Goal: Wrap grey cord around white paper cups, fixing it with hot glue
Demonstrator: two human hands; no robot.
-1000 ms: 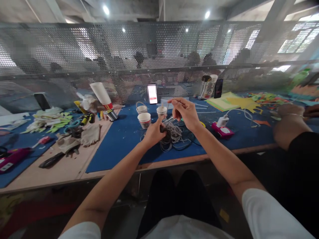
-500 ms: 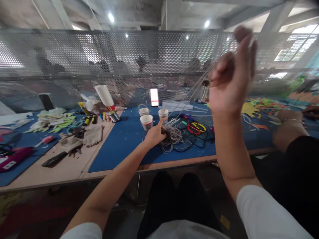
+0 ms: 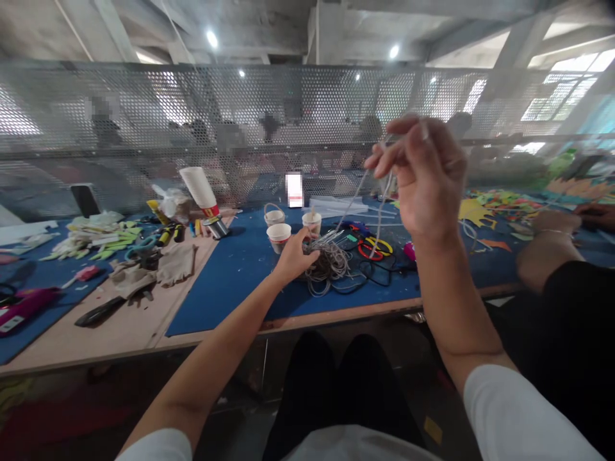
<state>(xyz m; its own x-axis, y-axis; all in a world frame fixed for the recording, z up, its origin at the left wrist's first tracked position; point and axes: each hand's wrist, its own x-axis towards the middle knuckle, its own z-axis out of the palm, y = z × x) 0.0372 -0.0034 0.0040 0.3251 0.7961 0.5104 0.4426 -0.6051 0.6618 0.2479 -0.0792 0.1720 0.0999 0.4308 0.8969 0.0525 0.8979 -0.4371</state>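
My right hand (image 3: pixel 427 173) is raised above the table's right side, its fingers closed on a thin pale cord (image 3: pixel 382 214) that hangs in a loose loop. The strands run down towards a tangled heap of grey cord (image 3: pixel 329 261) on the blue mat. At the heap's left edge is my left hand (image 3: pixel 294 257), thumb and forefinger apart; its other fingers are partly hidden. Just behind it stand white paper cups, one plain (image 3: pixel 278 237), another with a cord handle (image 3: pixel 274 216), and a third with a stick in it (image 3: pixel 311 221). Scissors with red and yellow handles (image 3: pixel 375 248) lie right of the heap.
A leaning stack of paper cups (image 3: pixel 198 189) and work gloves (image 3: pixel 175 264) lie to the left. A lit phone (image 3: pixel 295 191) stands against the perforated metal screen (image 3: pixel 327 102). Another person's arm (image 3: pixel 545 240) rests at the right, near coloured scraps (image 3: pixel 504 200).
My right hand has come down and slightly left, and the cord, taut before, now hangs slack. My left hand stays by the heap, its thumb and forefinger farther apart.
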